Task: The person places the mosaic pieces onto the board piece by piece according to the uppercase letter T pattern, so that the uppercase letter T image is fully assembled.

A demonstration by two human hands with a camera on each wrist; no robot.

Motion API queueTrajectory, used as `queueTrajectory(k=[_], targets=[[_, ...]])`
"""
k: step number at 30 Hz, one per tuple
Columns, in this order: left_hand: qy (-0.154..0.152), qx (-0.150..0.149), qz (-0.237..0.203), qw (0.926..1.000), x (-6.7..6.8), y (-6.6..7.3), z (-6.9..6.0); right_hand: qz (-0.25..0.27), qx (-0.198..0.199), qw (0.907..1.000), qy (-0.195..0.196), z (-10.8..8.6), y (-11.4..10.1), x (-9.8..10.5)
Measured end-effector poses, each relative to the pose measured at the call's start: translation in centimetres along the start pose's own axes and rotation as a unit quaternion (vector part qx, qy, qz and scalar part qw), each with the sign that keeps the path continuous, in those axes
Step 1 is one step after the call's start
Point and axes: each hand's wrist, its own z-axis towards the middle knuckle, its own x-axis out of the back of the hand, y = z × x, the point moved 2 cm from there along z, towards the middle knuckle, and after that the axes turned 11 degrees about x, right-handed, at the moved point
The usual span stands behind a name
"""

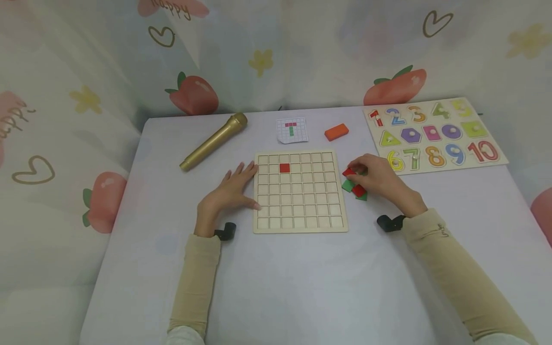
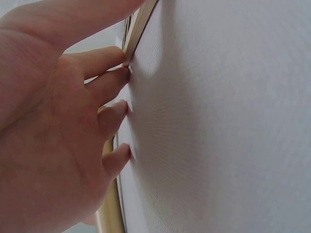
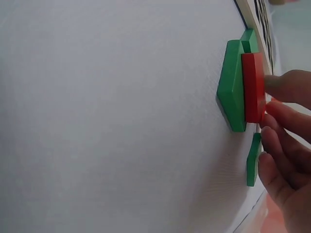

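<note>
A wooden grid board lies flat, with one red square tile in its second row. At its left edge, my left hand spreads its fingers, with fingertips and thumb touching the rim. My right hand is by the board's right side over a small pile of tiles. Its thumb and index finger pinch a red tile. Beneath and beside it lie another red tile and several green tiles. In the right wrist view a red tile leans on a green one.
Behind the board lies a paper pattern card showing a red and green T. An orange block is to its right. A gold microphone lies at the back left. The number and shape puzzle board occupies the back right.
</note>
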Motion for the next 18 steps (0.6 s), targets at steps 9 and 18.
queueTrajectory(k=[9, 18], targets=[[0.0, -0.002, -0.003, 1.0, -0.04, -0.17, 0.1, -0.009, -0.009, 0.9999, -0.001, -0.04, -0.12, 0.15], [0.0, -0.004, -0.008, 1.0, -0.07, -0.32, 0.23, -0.006, -0.006, 1.0, -0.003, 0.17, -0.1, -0.08]])
